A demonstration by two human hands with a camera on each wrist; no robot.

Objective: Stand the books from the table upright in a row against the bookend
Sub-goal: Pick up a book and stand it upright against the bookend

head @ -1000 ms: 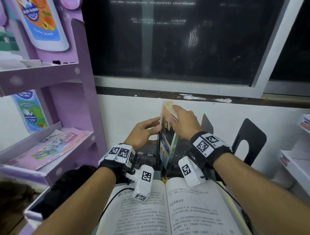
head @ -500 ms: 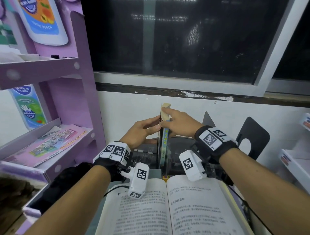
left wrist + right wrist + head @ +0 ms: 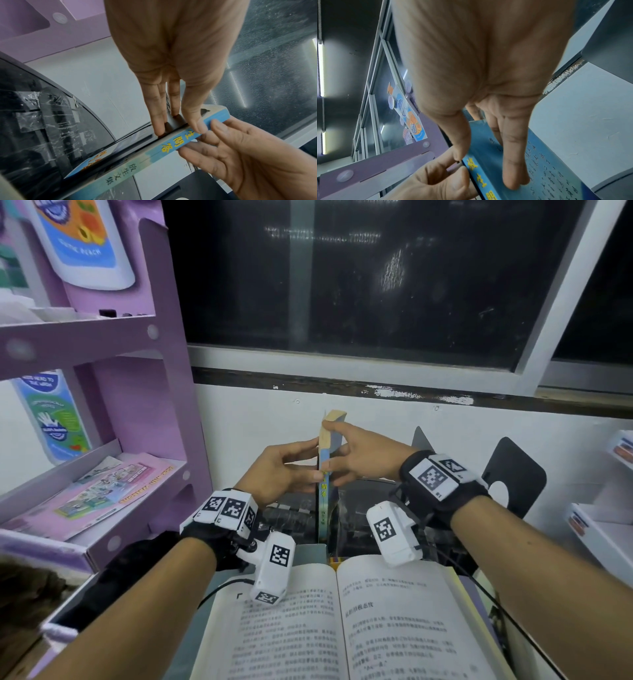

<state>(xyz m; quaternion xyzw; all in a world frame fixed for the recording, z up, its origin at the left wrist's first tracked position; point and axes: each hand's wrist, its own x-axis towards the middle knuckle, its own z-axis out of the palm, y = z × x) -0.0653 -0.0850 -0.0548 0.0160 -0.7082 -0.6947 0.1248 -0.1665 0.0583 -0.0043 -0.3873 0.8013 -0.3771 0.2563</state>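
**Ana:** Head view first. Blue book (image 3: pixel 325 501), where?

**Ben:** Standing up straight at the back of the table, just past the open book (image 3: pixel 342 628). Squeezed between the left hand (image 3: pixel 274 470) and the right hand (image 3: pixel 363 453).

**Ana:** Why two hands?

**Ben:** Likely to stop a thin book from flopping over. Right pointer finger up on the top corner, for steadying. Spare black stand (image 3: pixel 517 470) off to the right, well apart, not touched.

**Ana:** Now the left wrist view.

**Ben:** Left fingers (image 3: pixel 157 121) straight and flat on the black bookend (image 3: pixel 175 122). Thumb resting on the blue spine. Nothing wrapped up in that hand, only pressing.

**Ana:** Why press there?

**Ben:** Probably to push plate and book snug together, with no gap. Right hand on the far side, fingers a little bent, tips touching the book.

**Ana:** Right wrist view?

**Ben:** Right fingers (image 3: pixel 513 169) laid long and flat on the blue cover. Thumb down by the edge of the spine. Open and pushing, not curled round anything.

**Ana:** Why flat like that?

**Ben:** Maybe to lean the whole cover sideways onto the bookend at once. Left hand just below, close to the spine.

**Ana:** Bottom of the book down on the table?

**Ben:** Cannot tell. Hidden in every view.

**Ana:** Much left to do?

**Ben:** Looks like it. First book nearly settled, open book not yet shut or stood up.
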